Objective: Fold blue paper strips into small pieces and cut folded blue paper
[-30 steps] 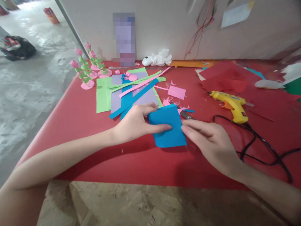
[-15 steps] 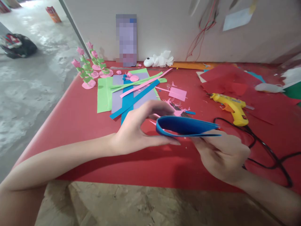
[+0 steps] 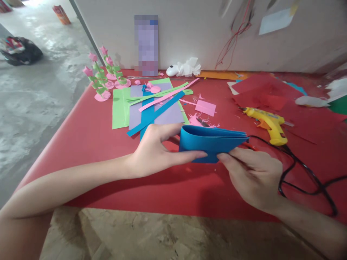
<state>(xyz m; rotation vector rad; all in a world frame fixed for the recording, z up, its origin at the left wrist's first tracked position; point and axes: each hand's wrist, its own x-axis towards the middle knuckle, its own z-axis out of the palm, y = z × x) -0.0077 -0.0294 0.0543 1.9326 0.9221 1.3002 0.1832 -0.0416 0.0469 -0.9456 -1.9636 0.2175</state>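
**Folded blue sheet held loosely above the tabletop**

We are holding a folded blue paper sheet (image 3: 210,144) just above the red tabletop (image 3: 89,133), in front of the pink paper scraps (image 3: 202,121). Our left hand (image 3: 154,151) is pinching its rounded fold between thumb and fingers; our right hand (image 3: 255,177) is closing lightly on the lower edge near the open end. The layers are gaping at the right, so we are risking an uneven crease if the edges slide apart. The glue gun (image 3: 267,122) and its black cord (image 3: 303,173) are lying near our right wrist, where a snag seems possible.
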